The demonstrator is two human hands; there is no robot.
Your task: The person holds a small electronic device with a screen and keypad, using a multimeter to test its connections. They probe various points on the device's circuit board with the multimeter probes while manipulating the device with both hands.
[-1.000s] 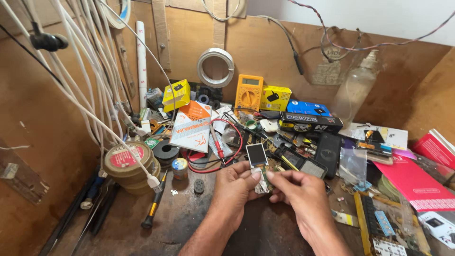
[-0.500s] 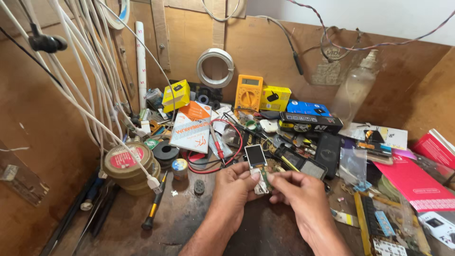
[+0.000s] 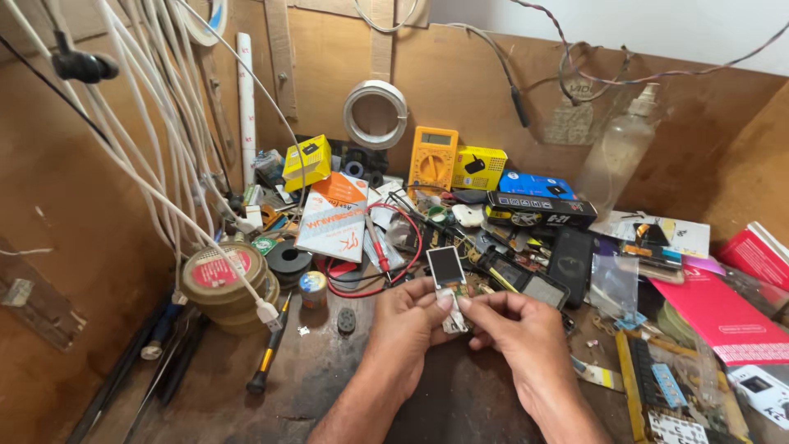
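Two bare hands meet over a cluttered workbench [image 3: 345,386], pinching a small display module [image 3: 448,275] between them. The module stands nearly upright, its long axis running away from the person, the dark screen rising just above the fingertips and facing the camera, the pale lower end hidden in the grip. The left hand [image 3: 407,325] comes in from below, fingers curled shut around the module's lower left side, thumb pressed to its front. The right hand [image 3: 522,329] mirrors it from the other side, thumb and forefinger closed on the lower right edge, the remaining fingers folded loosely under. Both forearms angle up from the bottom of the frame and converge at the module. Well left of the fingers, stacked round tins [image 3: 223,279] sit closed, a red-labelled lid on top, their contents unseen. Just right of the fingers lies a clear plastic bag [image 3: 615,284]; what it holds cannot be made out. Beyond the fingertips stand a yellow multimeter [image 3: 433,158] and a clear bottle [image 3: 616,152] against the wooden back wall.
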